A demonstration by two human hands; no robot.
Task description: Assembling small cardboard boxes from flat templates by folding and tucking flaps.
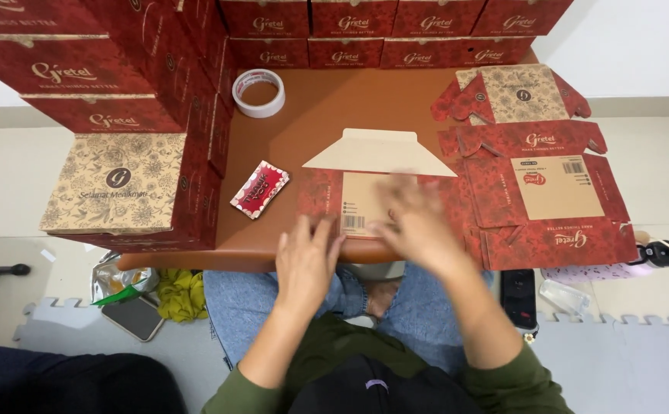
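Both hands lay flat on the unfolded carton [365, 201] on the table [327, 115]: left hand [306, 257] and right hand [419, 218], grip open, clasping nothing.

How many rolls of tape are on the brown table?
1. The white tape roll lies flat near the table's far left, beside the stacked red boxes. Others may be hidden behind the boxes.

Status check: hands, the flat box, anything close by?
Left hand open, on flat box edge. Right hand open, blurred, over it. Small red card lies left, apart.
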